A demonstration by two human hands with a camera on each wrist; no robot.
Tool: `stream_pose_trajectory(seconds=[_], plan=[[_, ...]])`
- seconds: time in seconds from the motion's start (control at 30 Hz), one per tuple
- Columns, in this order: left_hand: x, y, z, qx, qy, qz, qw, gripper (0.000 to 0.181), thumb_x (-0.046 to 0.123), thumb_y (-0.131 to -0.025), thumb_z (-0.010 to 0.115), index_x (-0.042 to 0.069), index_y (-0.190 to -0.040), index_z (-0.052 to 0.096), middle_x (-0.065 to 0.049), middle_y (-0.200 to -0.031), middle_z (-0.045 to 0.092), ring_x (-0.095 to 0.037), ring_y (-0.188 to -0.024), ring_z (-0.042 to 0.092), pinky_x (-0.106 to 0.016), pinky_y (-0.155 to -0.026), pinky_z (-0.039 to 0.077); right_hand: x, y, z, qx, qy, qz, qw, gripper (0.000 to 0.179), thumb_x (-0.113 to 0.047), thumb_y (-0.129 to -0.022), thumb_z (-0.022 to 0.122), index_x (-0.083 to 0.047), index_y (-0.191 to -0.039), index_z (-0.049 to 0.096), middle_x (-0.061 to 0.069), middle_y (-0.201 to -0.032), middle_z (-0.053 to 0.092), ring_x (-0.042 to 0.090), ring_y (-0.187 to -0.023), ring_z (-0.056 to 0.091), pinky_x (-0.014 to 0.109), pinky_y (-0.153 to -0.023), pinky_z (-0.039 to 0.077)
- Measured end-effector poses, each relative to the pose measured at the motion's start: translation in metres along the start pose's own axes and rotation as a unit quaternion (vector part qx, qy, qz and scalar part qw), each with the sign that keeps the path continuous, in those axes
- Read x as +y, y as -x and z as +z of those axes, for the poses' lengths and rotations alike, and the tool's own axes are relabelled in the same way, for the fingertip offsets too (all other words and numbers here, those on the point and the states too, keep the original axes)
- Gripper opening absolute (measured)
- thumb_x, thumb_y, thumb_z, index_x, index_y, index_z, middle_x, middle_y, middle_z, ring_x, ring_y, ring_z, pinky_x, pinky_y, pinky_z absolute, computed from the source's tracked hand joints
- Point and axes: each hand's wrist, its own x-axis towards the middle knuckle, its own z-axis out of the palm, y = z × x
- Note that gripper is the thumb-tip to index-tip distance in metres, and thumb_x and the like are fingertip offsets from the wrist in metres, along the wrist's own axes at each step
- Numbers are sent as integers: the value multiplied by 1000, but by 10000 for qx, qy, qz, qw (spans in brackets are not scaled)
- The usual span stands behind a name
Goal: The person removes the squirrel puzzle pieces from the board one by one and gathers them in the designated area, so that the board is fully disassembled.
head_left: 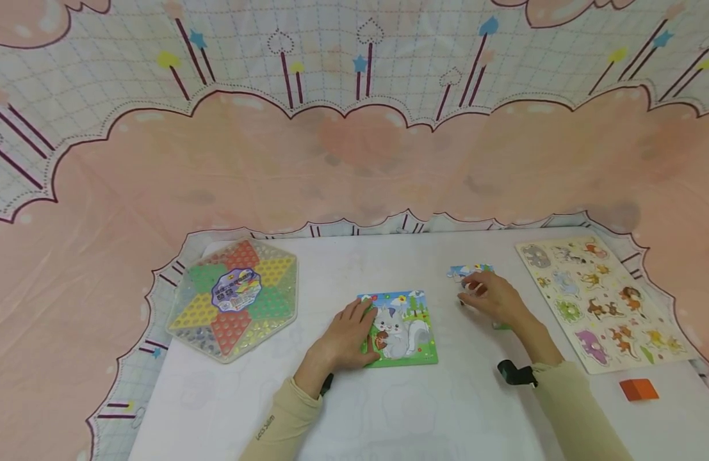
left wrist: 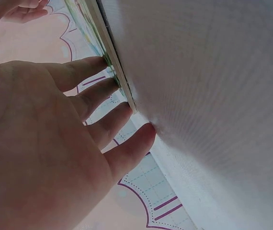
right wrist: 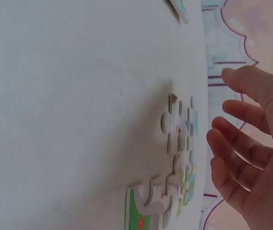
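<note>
we see left hand point(head_left: 345, 333) spread wide, touching squirrel puzzle point(head_left: 400, 336) at left edge, right hand point(head_left: 494, 298) loosely curved, empty, above puzzle pieces point(right wrist: 158, 206)

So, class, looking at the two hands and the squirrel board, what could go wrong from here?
The right hand hovers by the puzzle pieces; a careless brush might knock them out of line. The left hand touches the left edge of the squirrel board, so a push could slide it across the table.
</note>
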Motion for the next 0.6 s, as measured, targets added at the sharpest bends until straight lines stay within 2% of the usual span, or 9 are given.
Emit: stream_pose_trajectory(seconds=[0.33, 0.6], plan=[[-1, 0, 0, 53, 16, 32, 10000, 83, 42, -86, 72, -1, -149, 37, -19, -157, 26, -41, -144, 22, -54, -111, 30, -17, 7, 26, 8, -250, -444, 9987, 26, -19, -88, 75, -2, -108, 69, 6, -96, 64, 21, -85, 62, 37, -73, 51], [-2, -1, 1, 18, 22, 36, 10000, 84, 42, -86, 71, -1, -149, 36, -20, -157, 26, -41, -145, 21, -53, -112, 30, -34, 17, 39, -105, -336, -320, 9989, 28, -20, -87, 76, -5, -110, 69, 2, -97, 64, 20, -88, 61, 37, -77, 51]])
